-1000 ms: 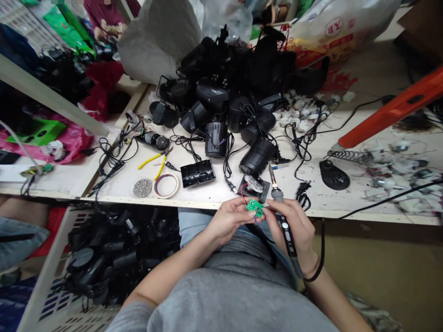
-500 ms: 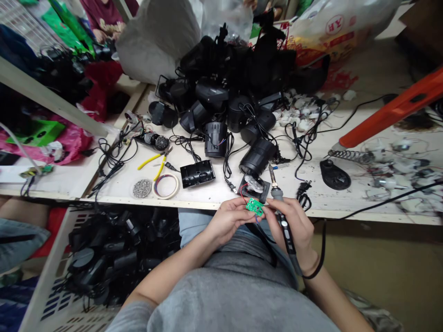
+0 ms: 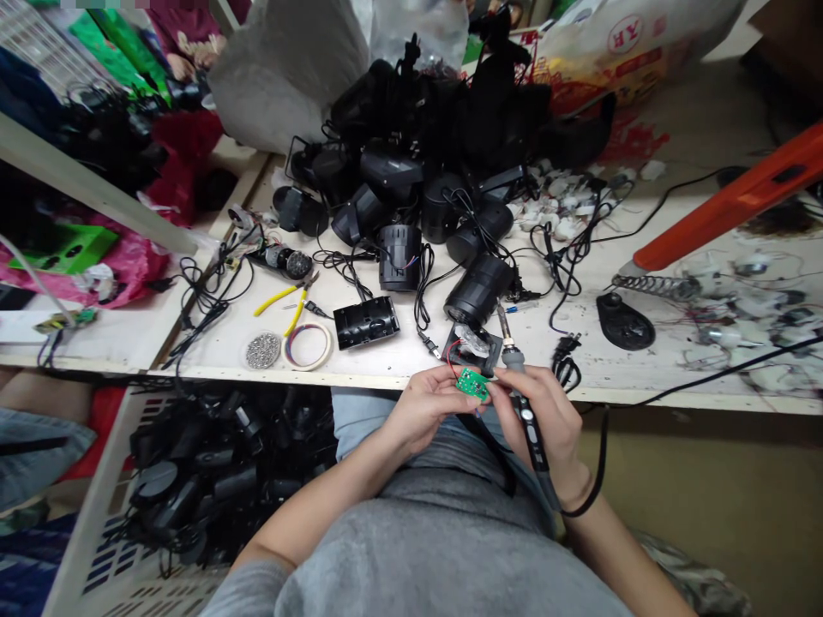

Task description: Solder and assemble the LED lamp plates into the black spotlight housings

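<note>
My left hand pinches a small green circuit board by its left side, just in front of the table edge. A red wire runs up from the board toward a black square part with clear plastic on it. My right hand is closed round a soldering iron, its metal tip pointing up and away over the table. The thumb and fingertips of that hand also touch the board's right side. Behind the iron's tip lies a black cylindrical lamp housing.
On the table are yellow-handled pliers, a tape roll, a dish of small metal bits and a black tray-like part. An orange iron holder reaches in at right. A crate of black parts stands below left.
Both hands keep nearly the same pose, with the board and the iron held as before. The view has shifted slightly, and the board looks turned a little.
</note>
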Demonstrator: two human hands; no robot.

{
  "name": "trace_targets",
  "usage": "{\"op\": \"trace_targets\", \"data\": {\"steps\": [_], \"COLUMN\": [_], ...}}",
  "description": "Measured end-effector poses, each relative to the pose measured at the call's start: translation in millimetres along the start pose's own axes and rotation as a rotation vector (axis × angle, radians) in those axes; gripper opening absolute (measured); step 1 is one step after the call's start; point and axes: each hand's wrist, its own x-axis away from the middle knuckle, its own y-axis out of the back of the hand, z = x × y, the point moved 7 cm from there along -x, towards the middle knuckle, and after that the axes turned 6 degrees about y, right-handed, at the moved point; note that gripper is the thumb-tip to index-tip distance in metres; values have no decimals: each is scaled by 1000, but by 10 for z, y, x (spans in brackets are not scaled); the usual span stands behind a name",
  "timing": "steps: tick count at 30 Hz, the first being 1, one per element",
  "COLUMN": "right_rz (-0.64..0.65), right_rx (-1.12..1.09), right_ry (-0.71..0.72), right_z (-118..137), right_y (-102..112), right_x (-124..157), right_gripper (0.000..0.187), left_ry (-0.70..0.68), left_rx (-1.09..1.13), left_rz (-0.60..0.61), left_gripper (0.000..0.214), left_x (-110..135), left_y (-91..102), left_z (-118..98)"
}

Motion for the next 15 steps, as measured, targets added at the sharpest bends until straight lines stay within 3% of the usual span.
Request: {"op": "trace_targets", "data": {"steps": [15], "right_rz": [-14], "right_rx": [-21], "right_ry": [-4], "right_z": [-15], "right_y": [-19], "right_x": [-13], "right_gripper": [33], "left_ry": [29], "left_rx": [-1], "left_rz": [-40], "left_gripper": [49], "left_x": [-19], "left_y": [-23], "left_z": [4]}}
